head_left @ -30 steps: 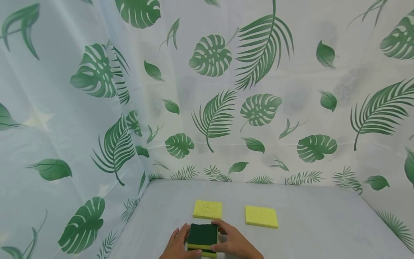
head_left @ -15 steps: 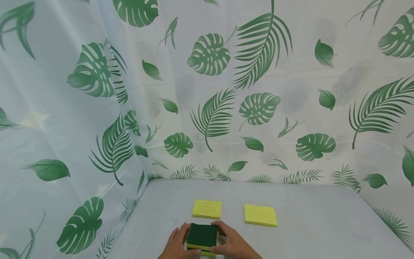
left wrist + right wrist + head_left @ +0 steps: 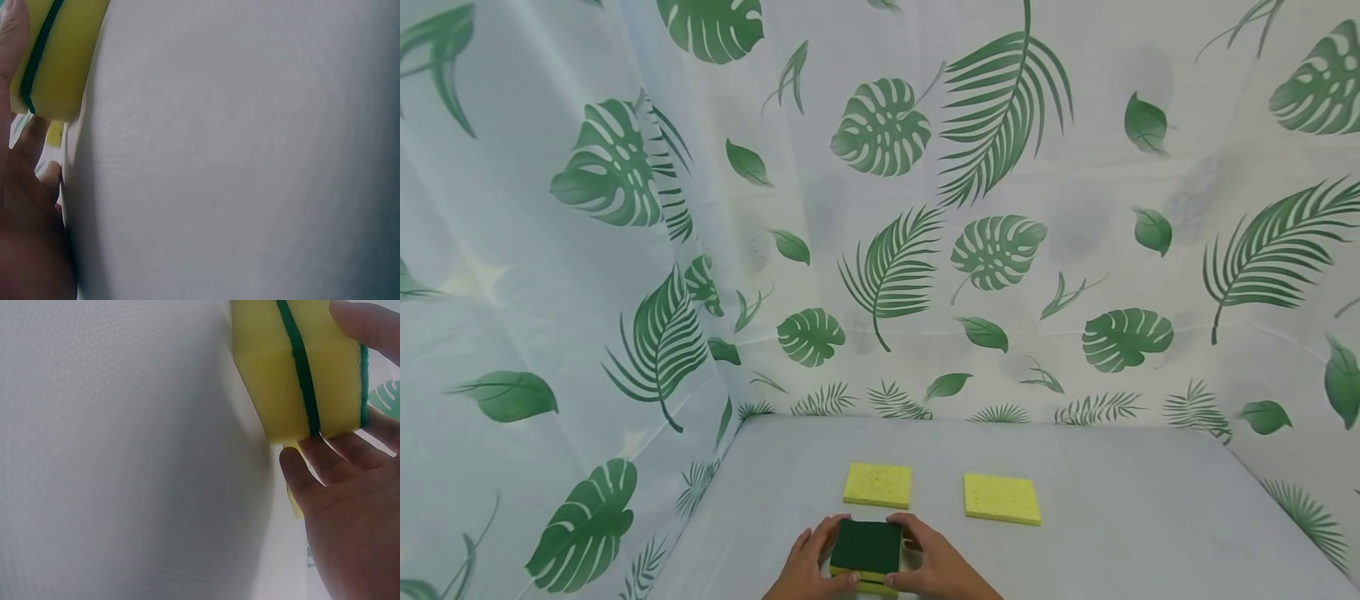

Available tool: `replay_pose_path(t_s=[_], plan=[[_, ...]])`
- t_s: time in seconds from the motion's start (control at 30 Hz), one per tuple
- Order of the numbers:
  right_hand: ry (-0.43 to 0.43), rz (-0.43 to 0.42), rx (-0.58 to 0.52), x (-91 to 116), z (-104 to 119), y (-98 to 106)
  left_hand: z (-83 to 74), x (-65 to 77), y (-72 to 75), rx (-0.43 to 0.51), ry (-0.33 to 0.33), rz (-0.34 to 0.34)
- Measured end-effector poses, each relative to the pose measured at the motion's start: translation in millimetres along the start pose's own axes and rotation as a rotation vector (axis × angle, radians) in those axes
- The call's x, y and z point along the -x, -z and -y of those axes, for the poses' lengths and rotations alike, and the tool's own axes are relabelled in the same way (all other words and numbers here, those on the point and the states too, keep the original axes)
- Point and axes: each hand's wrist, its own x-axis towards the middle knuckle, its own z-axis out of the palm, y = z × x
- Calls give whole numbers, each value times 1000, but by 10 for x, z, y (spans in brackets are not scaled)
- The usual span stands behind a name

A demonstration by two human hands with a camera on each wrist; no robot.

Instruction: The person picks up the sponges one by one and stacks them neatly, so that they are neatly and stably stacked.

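Note:
Two scouring sponges lie stacked near the front of the table in the head view. The upper sponge (image 3: 867, 546) has its dark green scouring side up. Beneath it, the lower sponge (image 3: 877, 588) shows only a yellow front strip. My left hand (image 3: 811, 562) grips the upper sponge at its left, thumb in front and fingers toward the back. From the opposite side my right hand (image 3: 936, 567) holds it likewise. In the right wrist view a green layer (image 3: 303, 375) runs between the two yellow blocks, and the right fingertips (image 3: 300, 469) reach their far side.
Behind the stack lies a flat yellow sponge (image 3: 877, 485), close to the hands. Another flat yellow sponge (image 3: 1002, 498) lies farther right. The pale table (image 3: 1120, 517) meets leaf-printed curtains (image 3: 910, 350) at the back and sides.
The left thumb has risen slightly onto the front of the upper sponge. Both hands keep holding the stack, which stays nearly in place. The head view has shifted a little.

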Motion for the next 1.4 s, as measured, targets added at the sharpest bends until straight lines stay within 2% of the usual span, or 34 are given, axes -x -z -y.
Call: replay_pose_path(t_s=[0.27,0.43,0.63,0.8,1.0,1.4], plan=[[-43,-15,-6,32,5,5,-40,27,1,-12,-26,-14],[-61,-27,9,51,24,94,-92,37,-6,-27,-28,-29],[-66,-119,90,87,71,262,-102,34,-4,-1,9,-14],[-119,-213,160,136,112,410,-66,23,12,38,8,-7],[-125,-305,196,206,130,586,-19,25,18,51,13,0],[-157,-378,317,273,82,919,-104,44,41,65,18,20]])
